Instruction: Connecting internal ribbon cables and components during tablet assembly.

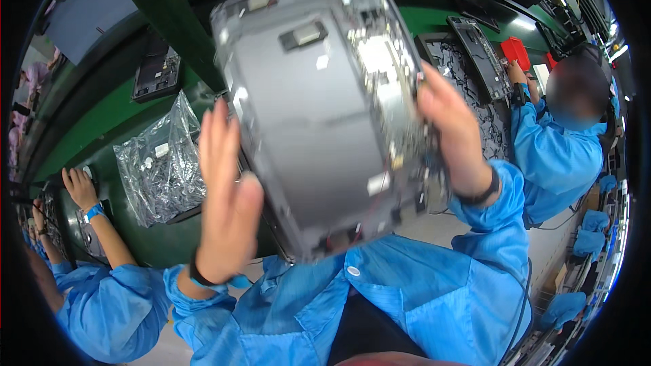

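Up in front of my chest I hold an opened tablet (pixel 308 129), tilted and blurred by motion. Its inside faces me: a large dark grey battery-like panel fills the middle, with a silvery circuit board along the right side. My left hand (pixel 227 196) presses its long left edge with the fingers stretched upward. Along the opposite edge lies my right hand (pixel 453 122), thumb and fingers closed against the rim. The device is supported between both hands; its far face is hidden.
A clear plastic bag (pixel 163 169) of small parts lies on the green bench at left, near another opened device (pixel 157 71). Right, a similar unit (pixel 480 54) rests by a box of dark parts (pixel 491 122) and a red bin (pixel 515 52). Co-workers in blue sit on both sides.
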The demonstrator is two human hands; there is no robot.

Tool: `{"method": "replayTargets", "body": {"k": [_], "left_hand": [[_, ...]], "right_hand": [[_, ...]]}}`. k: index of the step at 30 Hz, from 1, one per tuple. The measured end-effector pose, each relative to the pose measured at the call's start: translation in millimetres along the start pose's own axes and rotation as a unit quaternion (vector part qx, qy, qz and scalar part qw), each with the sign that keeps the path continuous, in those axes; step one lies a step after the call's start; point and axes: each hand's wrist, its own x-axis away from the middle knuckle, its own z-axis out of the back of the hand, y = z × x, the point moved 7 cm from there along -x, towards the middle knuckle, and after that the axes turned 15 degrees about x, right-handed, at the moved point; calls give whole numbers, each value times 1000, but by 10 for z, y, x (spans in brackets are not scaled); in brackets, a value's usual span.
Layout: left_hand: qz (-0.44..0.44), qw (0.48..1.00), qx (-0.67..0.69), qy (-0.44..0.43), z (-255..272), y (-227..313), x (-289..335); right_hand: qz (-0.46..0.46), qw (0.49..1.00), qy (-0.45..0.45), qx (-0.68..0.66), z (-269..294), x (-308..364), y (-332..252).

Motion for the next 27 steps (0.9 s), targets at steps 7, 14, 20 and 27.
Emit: {"method": "replayTargets", "body": {"k": [7, 14, 20, 27], "left_hand": [[141, 944, 189, 232, 1652, -1639, -796], [218, 975, 3, 36, 1654, -3234, -1777], [-38, 869, -488, -75, 1289, -3649, -2131], [132, 922, -359, -63, 1181, -3419, -2546]], "right_hand": [[-127, 987, 75, -70, 1559, -1495, 537], [-186, 975, 85, -88, 2403, -2765, 1418], [-103, 985, 130, 56, 2058, -3220, 1902], [-132, 891, 261, 346, 2462, -3257, 1819]]}}
